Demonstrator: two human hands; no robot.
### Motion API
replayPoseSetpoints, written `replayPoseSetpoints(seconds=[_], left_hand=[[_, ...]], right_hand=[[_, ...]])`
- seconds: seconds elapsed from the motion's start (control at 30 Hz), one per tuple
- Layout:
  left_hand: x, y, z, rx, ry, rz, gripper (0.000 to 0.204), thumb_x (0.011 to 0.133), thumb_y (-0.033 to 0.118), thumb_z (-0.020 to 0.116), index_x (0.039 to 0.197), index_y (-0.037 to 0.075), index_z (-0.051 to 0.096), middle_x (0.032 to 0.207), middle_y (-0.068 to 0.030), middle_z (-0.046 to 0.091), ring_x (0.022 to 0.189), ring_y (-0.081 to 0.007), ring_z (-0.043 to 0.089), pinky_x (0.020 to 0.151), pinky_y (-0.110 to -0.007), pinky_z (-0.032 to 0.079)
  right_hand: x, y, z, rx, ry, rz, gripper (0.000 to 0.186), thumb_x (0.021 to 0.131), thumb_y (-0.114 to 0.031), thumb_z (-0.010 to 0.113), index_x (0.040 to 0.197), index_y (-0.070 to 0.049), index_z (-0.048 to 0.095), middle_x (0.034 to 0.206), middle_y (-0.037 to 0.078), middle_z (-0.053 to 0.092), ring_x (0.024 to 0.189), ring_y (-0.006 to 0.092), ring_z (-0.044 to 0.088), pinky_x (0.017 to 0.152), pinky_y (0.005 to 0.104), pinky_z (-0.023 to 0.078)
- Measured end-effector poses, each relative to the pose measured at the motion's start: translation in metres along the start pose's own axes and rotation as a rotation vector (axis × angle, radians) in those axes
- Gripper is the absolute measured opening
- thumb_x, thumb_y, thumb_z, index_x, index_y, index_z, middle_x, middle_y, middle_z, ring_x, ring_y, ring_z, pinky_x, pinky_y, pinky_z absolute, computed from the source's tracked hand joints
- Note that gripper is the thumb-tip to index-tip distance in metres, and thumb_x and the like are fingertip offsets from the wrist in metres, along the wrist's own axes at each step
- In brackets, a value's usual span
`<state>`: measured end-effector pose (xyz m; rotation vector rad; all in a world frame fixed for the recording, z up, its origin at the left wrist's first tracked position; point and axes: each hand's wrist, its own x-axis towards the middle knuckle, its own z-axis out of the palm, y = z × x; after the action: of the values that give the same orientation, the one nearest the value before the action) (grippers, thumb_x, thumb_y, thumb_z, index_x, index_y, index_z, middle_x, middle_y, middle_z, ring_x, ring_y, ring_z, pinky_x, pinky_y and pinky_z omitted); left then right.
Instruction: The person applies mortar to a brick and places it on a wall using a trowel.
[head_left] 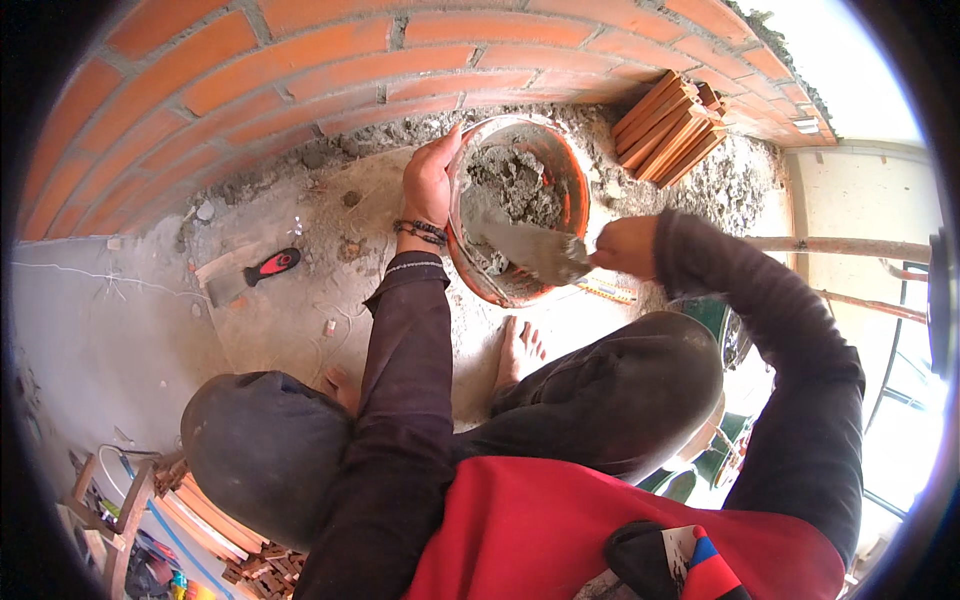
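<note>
Between my feet and the wall stands a round orange bucket (575, 190), its rim and inner wall smeared with grey. Wet, lumpy mortar (512, 185) lies inside it. My left hand (428, 185), with a dark beaded bracelet at the wrist, is closed on the bucket's left rim. On the opposite side my right hand (626, 247) is closed around a trowel, whose handle the fingers hide. The mortar-coated blade of the trowel (540, 252) reaches over the near right rim into the bucket, pointing left.
A brick wall (430, 60) curves behind the bucket, with mortar crumbs along its foot. Stacked orange hollow bricks (668, 130) stand at the back right. A wide scraper with a red and black handle (272, 266) lies left. More bricks (205, 520) are piled at lower left.
</note>
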<state>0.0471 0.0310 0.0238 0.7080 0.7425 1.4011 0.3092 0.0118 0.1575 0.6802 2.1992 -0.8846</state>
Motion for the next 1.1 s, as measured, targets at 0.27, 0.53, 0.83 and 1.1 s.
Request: replayPoseSetpoints(seconds=[0.27,0.53,0.83,1.1], left_hand=[[-0.008,0.013,0.025,0.017,-0.064,-0.019,0.034,0.095,0.028,0.053,0.105,-0.003,0.066,0.1,-0.0085,0.067,0.091,-0.0136,0.061,0.086,-0.027,0.046],[-0.002,0.009,0.043,0.167,-0.141,0.023,0.041,0.099,0.032,0.047,0.097,-0.004,0.066,0.067,0.0015,0.055,0.064,-0.0067,0.041,0.065,-0.023,0.037],[-0.008,0.014,0.032,0.189,-0.076,-0.052,0.041,0.098,0.033,0.049,0.104,-0.004,0.067,0.087,0.0003,0.064,0.078,-0.0076,0.052,0.077,-0.023,0.04],[-0.007,0.013,0.038,0.078,-0.057,-0.083,0.039,0.097,0.033,0.052,0.098,-0.003,0.068,0.089,-0.0038,0.066,0.081,-0.0105,0.057,0.077,-0.026,0.045]], right_hand=[[0.008,-0.015,0.015,0.659,0.015,0.624,0.039,0.095,-0.028,0.044,0.071,0.0,0.058,0.051,0.008,0.052,0.045,0.0242,0.053,0.052,0.0375,0.047],[-0.018,0.001,-0.031,0.818,0.106,0.609,0.034,0.096,-0.028,0.04,0.083,-0.003,0.059,0.052,0.004,0.049,0.043,0.0174,0.052,0.04,0.0359,0.044],[-0.034,-0.019,-0.022,-0.184,0.126,0.504,0.024,0.086,-0.024,0.057,0.084,-0.002,0.065,0.072,0.018,0.064,0.071,0.0356,0.065,0.069,0.046,0.051],[0.005,-0.026,0.026,-0.172,0.158,0.442,0.019,0.076,-0.009,0.054,0.089,-0.003,0.065,0.078,0.019,0.066,0.079,0.0356,0.067,0.071,0.0457,0.054]])
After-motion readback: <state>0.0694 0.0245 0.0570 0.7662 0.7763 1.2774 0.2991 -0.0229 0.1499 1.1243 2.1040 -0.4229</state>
